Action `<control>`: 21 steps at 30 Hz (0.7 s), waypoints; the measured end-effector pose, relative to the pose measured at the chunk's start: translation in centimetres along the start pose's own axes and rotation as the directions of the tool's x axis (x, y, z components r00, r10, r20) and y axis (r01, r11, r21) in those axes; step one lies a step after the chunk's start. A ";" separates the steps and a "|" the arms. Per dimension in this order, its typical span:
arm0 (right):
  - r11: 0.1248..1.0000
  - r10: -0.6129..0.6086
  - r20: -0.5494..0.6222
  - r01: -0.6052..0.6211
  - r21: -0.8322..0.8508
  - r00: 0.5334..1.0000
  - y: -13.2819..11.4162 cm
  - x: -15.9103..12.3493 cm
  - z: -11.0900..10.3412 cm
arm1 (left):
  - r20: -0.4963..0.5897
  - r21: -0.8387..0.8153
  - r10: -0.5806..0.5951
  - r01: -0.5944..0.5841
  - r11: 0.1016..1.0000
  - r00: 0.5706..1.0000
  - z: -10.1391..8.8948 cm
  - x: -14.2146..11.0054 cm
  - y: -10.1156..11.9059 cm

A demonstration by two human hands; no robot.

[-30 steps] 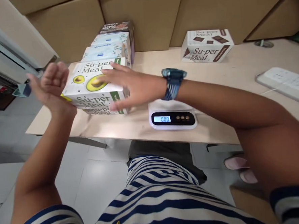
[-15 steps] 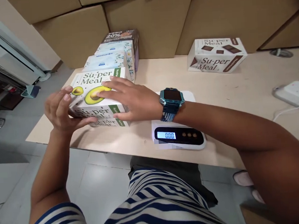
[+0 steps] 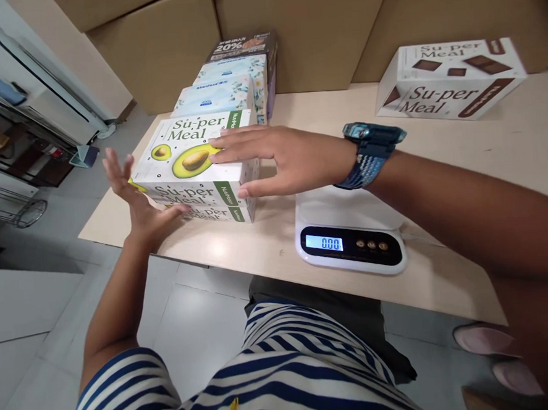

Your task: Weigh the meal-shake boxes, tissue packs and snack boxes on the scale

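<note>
A white Su-per Meal box (image 3: 160, 168) with avocado pictures lies on top of a matching lower box (image 3: 209, 215) at the left of the table. My left hand (image 3: 144, 203) is at the stack's near left corner, open, its fingers raised and spread and the thumb by the front face. Across the upper box's right side reaches my right hand (image 3: 280, 158), its fingers stretched flat over the top and the thumb near the front right corner. Whether its fingertips touch the lid I cannot tell. A dark blue watch (image 3: 373, 152) is on my right wrist.
Tissue packs (image 3: 214, 97) and a brown package (image 3: 245, 44) stand in a row behind the stack. A white scale (image 3: 351, 250) reads 0.00 under my right forearm. A chocolate Su-per Meal box (image 3: 452, 83) sits at the back right. Cardboard (image 3: 301, 36) lines the table's rear.
My left hand's fingers have lifted and spread away from the upper box. The right hand has slid back a little towards the box's right edge. The view has shifted.
</note>
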State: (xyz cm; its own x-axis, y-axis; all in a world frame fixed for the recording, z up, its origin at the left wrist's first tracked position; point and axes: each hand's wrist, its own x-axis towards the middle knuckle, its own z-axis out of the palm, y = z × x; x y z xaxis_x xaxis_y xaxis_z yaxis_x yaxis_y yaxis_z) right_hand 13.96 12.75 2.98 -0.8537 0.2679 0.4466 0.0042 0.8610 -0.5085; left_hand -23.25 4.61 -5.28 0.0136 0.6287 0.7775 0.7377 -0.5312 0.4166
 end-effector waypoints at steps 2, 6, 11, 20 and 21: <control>1.000 -0.017 -0.001 0.017 -0.020 1.000 0.4 0.0 0.2 | 0.085 -0.172 -0.161 0.174 0.970 0.983 0.7 -0.7 1.3; 0.998 -0.037 0.002 0.037 -0.056 0.999 0.7 0.0 0.6 | 0.165 -0.190 -0.382 0.410 0.892 0.909 1.0 -1.5 3.0; 0.994 -0.059 -0.008 0.058 -0.087 0.998 0.8 0.0 0.8 | 0.159 -0.144 -0.471 0.492 0.858 0.868 0.4 -1.5 2.8; 0.995 -0.032 -0.012 0.031 -0.093 0.999 0.7 0.3 1.2 | 0.183 -0.074 -0.551 0.570 0.818 0.814 0.5 -1.7 2.3; 0.996 -0.012 -0.034 0.009 -0.090 0.999 0.5 0.4 1.4 | 0.184 -0.042 -0.545 0.560 0.827 0.818 0.4 -1.5 2.6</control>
State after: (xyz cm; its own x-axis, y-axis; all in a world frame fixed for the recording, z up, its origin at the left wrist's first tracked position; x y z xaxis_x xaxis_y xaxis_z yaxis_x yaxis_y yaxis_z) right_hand 12.87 12.70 1.93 -0.8357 0.2719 0.4771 0.0432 0.8987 -0.4364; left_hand -21.09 2.43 -5.55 -0.2663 0.9084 0.3222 0.5896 -0.1109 0.8001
